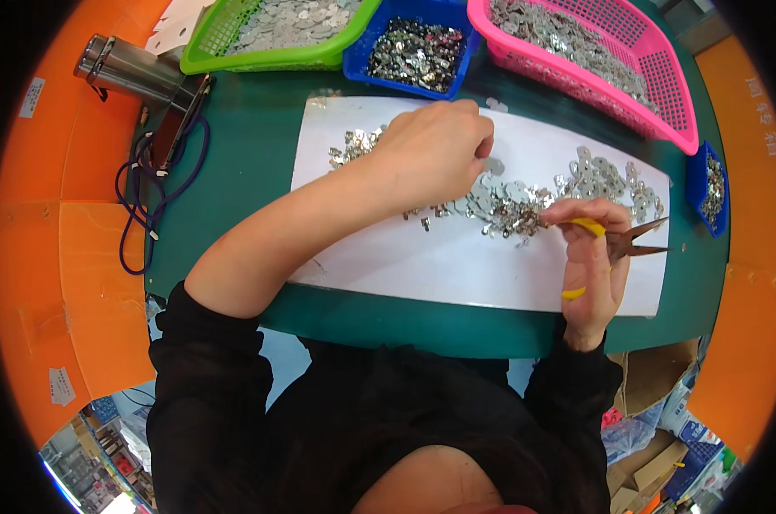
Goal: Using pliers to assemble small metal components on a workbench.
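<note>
My left hand (435, 154) reaches across the white board (388, 265) with its fingers curled; whatever they hold, if anything, is hidden. Long-nose pliers (625, 244) with yellow handles rest in my right hand (598, 265), their jaws apart and pointing right. That hand's thumb and finger meet at the edge of a pile of small shiny metal pieces (512, 220). Flat grey metal pieces (491, 190) lie between the two hands. Past my right hand spreads another group of flat metal pieces (600, 176). More small shiny pieces (354, 147) sit beside my left wrist.
Along the far edge stand a green basket (277, 64), a blue tray (396, 86) and a pink basket (576, 96), all holding metal pieces. A small blue tray (720, 224) is at right. A steel flask (131, 67), a phone (178, 124) and a purple cord (124, 201) are at left.
</note>
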`<state>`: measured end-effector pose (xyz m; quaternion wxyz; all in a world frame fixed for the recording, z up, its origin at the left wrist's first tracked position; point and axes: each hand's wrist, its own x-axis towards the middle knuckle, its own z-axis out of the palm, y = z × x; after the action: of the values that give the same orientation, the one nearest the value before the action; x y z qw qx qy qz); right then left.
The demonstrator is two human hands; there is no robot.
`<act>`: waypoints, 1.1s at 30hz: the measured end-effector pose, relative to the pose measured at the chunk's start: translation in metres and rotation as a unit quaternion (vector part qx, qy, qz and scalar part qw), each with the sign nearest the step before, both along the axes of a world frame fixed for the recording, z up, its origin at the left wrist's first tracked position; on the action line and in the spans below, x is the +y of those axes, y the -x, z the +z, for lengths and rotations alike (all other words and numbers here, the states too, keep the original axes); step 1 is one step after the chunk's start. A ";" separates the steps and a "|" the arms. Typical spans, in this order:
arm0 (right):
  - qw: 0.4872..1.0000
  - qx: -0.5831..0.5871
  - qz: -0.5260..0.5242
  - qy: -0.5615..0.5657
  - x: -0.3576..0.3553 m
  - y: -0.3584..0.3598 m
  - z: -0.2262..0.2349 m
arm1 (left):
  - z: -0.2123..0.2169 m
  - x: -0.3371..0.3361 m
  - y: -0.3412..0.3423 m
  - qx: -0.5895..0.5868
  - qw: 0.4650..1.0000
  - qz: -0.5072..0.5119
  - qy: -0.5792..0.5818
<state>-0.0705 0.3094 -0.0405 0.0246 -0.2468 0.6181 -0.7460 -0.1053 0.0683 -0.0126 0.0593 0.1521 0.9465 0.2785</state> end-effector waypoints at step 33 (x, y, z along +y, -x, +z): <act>0.949 -0.058 0.002 -0.310 -0.068 -0.015 0.055 | -0.005 -0.023 -0.093 -0.148 0.784 0.173 -0.578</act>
<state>-0.0557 0.2417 0.0141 0.1373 -0.1849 0.8158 -0.5305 -0.0125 0.0454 -0.0175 0.0508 -0.0514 0.5982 0.7981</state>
